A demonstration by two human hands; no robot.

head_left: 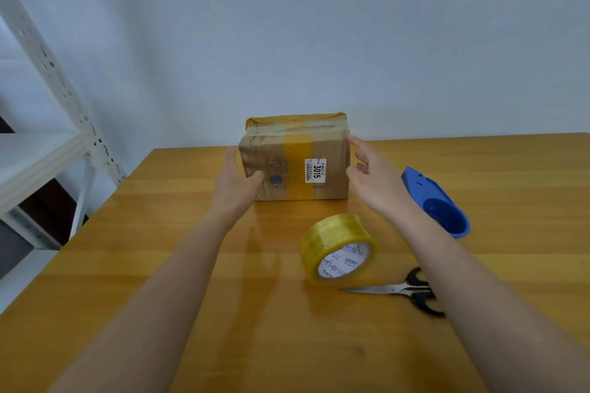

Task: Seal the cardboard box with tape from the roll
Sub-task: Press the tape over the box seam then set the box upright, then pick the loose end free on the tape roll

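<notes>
A brown cardboard box (332,166) stands on the wooden table (159,265), wrapped with yellowish tape and bearing a white label marked 3015. My left hand (234,182) is at the box's left side, fingers spread, thumb touching its front face. My right hand (372,175) hovers by the right edge with open fingers, the index fingertip at the upper right corner. A roll of yellowish clear tape (338,247) lies on the table nearer to me, between my forearms.
A blue tape dispenser (437,204) rests on the table right of my right hand. Black-handled scissors (405,290) lie beside the roll, partly under my right forearm. A white metal shelf (41,150) stands off the table's left edge. A pale wall is behind.
</notes>
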